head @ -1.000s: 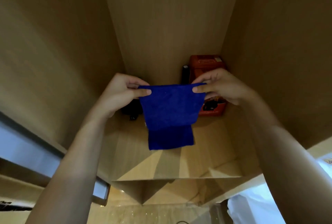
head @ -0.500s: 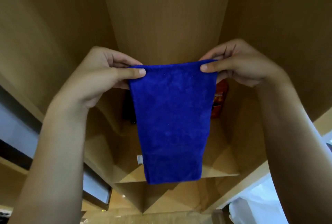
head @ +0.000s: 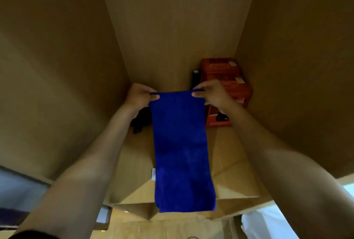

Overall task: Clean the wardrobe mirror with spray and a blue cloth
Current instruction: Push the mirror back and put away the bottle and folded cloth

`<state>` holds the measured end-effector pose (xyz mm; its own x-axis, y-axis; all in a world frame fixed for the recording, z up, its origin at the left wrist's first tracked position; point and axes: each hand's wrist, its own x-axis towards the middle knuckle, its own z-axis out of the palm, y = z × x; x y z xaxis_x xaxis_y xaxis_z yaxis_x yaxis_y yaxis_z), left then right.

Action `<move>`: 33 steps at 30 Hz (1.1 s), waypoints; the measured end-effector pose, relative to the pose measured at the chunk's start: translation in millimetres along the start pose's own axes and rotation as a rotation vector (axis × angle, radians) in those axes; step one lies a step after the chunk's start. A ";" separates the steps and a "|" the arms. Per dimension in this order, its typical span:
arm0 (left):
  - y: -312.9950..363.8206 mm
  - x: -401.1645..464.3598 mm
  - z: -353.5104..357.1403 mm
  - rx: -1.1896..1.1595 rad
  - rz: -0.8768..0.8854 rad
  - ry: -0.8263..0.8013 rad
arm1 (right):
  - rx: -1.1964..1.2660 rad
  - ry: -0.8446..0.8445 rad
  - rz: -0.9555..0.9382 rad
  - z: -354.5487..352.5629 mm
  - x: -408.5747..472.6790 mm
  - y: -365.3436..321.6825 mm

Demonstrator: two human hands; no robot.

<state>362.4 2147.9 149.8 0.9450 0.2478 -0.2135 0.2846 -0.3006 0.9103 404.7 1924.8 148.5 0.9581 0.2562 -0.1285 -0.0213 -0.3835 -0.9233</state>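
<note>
- Your left hand (head: 140, 95) pinches the top left corner of the blue cloth (head: 182, 148) between thumb and curled fingers. Only a small bite of fabric is held, so the corner could slip out if you tug the cloth taut.
- The blue cloth hangs as a long, narrow, apparently folded strip in front of the wooden shelf (head: 134, 171), its lower edge below the shelf's front lip. If one pinch fails, it likely swings down and may unfold.
- Your right hand (head: 209, 95) pinches the top right corner the same way, level with the left hand, forearm reaching forward and up.
- Right of the cloth, red boxes (head: 226, 78) sit stacked on the shelf, close behind your right hand; a forward push could knock them.
- No spray or mirror surface is identifiable here.
</note>
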 end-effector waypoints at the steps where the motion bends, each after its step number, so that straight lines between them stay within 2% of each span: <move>1: -2.5 7.6 1.6 -0.012 0.000 0.011 | 0.004 0.004 -0.012 1.3 5.7 1.5; 10: 6.6 39.4 3.6 -0.095 0.034 0.074 | 0.083 0.118 -0.085 10.6 30.6 6.1; 14: 1.3 27.8 1.0 -0.062 0.121 0.070 | 0.033 0.070 -0.200 8.8 24.7 13.2; 18: -33.6 0.5 0.7 -0.050 0.203 0.038 | -0.051 -0.004 -0.277 11.4 1.0 38.4; 24: -116.5 -54.0 23.7 -0.054 0.179 -0.036 | -0.075 -0.064 -0.249 28.6 -53.4 112.5; 28: -166.8 -87.0 37.9 0.095 0.158 -0.120 | -0.123 -0.111 -0.185 43.9 -92.1 161.8; 33: -207.7 -105.2 45.0 0.446 0.443 -0.096 | -0.267 -0.095 -0.211 51.4 -120.8 191.8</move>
<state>211.1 2142.9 -32.7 0.9929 -0.0650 0.0998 -0.1161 -0.7158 0.6886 270.3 1865.9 -31.7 0.9024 0.4307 0.0105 0.2617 -0.5287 -0.8075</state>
